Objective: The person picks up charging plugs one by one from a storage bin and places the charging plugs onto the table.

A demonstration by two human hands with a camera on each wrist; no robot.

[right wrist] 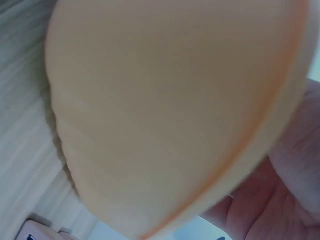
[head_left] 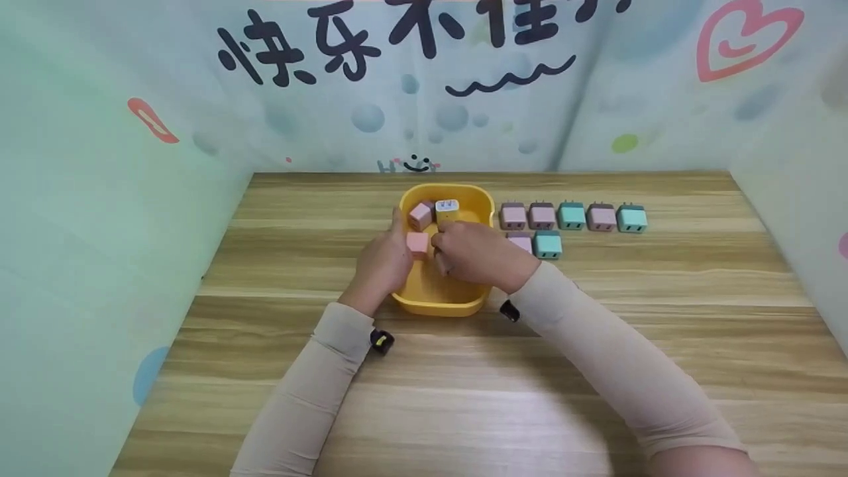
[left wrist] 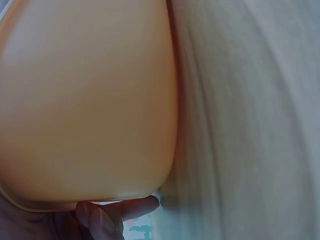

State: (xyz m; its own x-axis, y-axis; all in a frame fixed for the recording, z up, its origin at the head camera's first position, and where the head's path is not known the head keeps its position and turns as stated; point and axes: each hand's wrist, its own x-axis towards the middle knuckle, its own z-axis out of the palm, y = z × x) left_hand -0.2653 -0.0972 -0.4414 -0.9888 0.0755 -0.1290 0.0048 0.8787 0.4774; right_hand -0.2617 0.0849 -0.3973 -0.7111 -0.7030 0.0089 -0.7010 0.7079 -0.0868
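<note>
A yellow plastic basket [head_left: 440, 309] stands on the table. My left hand [head_left: 384, 264] grips its left side, with fingers along the outer wall, and the basket's smooth outside fills most of the left wrist view. My right hand [head_left: 478, 252] reaches over the right rim, its fingers bent down inside; what is between the fingertips is hidden, and I cannot tell whether they hold anything. Inside the basket lie a pink charger [head_left: 417, 245] near my left hand, another pink charger [head_left: 421, 215] farther back, and a white-and-yellow charger [head_left: 447, 209] just beyond the right fingers.
Right of the basket, several pink and teal plug chargers lie in a row, including a teal charger [head_left: 571, 216]. A shorter front row has a teal charger [head_left: 548, 245] and a pink charger [head_left: 520, 242] partly behind my right hand. A printed cloth [head_left: 411, 119] hangs behind the table.
</note>
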